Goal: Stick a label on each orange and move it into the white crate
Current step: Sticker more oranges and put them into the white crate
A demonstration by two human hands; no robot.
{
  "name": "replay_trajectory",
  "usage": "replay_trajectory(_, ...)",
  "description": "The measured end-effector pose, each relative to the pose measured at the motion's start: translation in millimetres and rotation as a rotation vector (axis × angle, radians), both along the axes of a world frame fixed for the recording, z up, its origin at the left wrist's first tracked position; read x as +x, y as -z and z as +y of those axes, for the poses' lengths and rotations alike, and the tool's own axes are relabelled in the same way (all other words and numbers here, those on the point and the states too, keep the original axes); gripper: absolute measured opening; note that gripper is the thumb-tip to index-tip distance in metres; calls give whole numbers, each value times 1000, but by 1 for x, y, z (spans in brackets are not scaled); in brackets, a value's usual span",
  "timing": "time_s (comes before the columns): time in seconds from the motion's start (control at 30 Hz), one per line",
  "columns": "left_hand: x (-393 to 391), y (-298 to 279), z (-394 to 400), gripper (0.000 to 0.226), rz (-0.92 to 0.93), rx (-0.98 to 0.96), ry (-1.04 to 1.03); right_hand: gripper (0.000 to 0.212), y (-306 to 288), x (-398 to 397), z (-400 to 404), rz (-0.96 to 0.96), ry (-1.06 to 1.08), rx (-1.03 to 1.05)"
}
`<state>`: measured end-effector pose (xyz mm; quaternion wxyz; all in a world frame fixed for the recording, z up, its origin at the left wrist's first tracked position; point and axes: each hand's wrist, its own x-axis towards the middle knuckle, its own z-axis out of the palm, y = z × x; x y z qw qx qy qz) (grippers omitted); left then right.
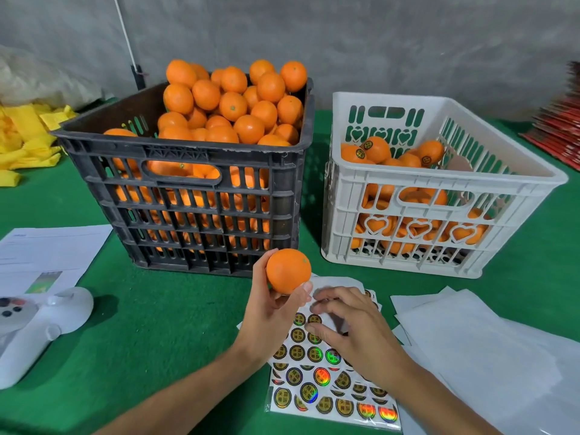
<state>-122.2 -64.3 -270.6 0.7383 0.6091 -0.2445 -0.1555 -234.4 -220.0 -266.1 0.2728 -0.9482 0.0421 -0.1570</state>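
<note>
My left hand (270, 312) holds one unlabelled orange (288, 270) up in front of the black crate (188, 196), which is heaped with oranges. My right hand (348, 328) hovers over a sheet of round gold stickers (317, 375) on the green table, its fingers bent down at the sheet's upper rows; motion blur hides whether it pinches a sticker. To the right stands the white crate (439, 196), partly filled with oranges, several showing dark round labels.
Loose white backing sheets (489, 350) lie at the right. A printed paper (47, 249) and a white device (40, 321) sit at the left. Yellow netting (25, 139) is at far left, red packaging (558, 133) at far right.
</note>
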Motion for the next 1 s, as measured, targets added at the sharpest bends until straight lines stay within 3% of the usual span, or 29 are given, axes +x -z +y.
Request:
replay_trajectory(0.1, 0, -2, 0, 70, -6, 3, 2, 62, -5, -3, -4, 90, -58, 39)
replay_trajectory(0.17, 0, -2, 1, 68, -8, 8, 0, 64, -8, -4, -6, 119, -91, 22)
replay_trajectory(0.47, -3, -3, 0, 68, -42, 48, 34, 29, -5, -2, -4, 10, -64, 63)
replay_trajectory(1.0, -2, 0, -1, 70, -106, 130, 42, 15, -7, 7, -14, 175, -37, 649)
